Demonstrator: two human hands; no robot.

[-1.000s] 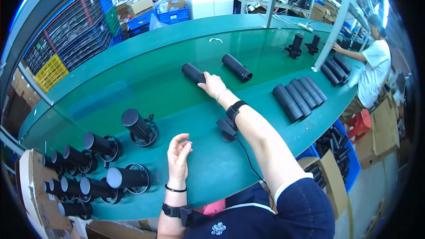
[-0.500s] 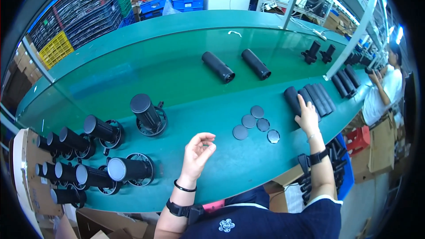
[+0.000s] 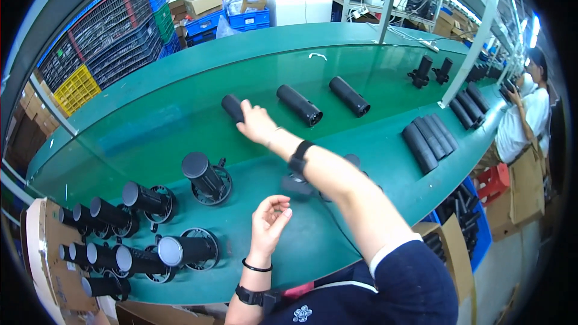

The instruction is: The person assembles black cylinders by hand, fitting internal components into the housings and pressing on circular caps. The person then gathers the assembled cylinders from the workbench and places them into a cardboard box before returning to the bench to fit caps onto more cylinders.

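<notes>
Green bench (image 3: 150, 126) stretches out ahead of us, and our right hand (image 3: 256, 123) lies far across it, fingers closed over the near end of a black tube (image 3: 232, 107). Our left hand (image 3: 269, 219) hovers low by our body, loosely cupped, holding nothing, well apart from that tube.

black tube (image 3: 232, 107): near end covered by right hand (image 3: 256, 123), grip can't be judged
flat discs (image 3: 297, 185): mostly hidden under right forearm, count unclear
tube assemblies (image 3: 96, 253): near-left ones cut by cardboard tray (image 3: 42, 265)
co-worker (image 3: 527, 117): far right, hands too small to read
</notes>
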